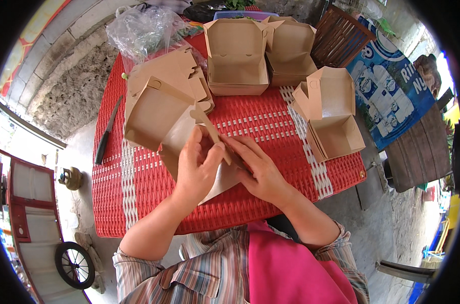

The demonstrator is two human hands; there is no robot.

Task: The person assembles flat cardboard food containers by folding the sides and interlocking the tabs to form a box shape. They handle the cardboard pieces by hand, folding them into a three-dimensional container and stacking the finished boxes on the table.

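Note:
Between my hands is a partly folded brown cardboard food box [161, 117], tilted above the near half of the table. Its lid part stands up at the left, and a side flap rises in the middle. My left hand [197, 159] has its fingers bent and closed on that flap from inside. Along the flap's outer right side lies my right hand [255, 164], its fingers pressed against the cardboard. Behind the box, a stack of flat unfolded cardboard blanks [171, 68] rests on the table. The fingertips of both hands are partly hidden by the flap.
The red and white woven table [154, 202] carries open folded boxes: stacked ones [237, 76] at the back, others [336, 137] at right. A black-handled knife [104, 142] lies by the left edge. A clear plastic bag [143, 33] sits back left; a wooden chair [341, 38] stands beyond.

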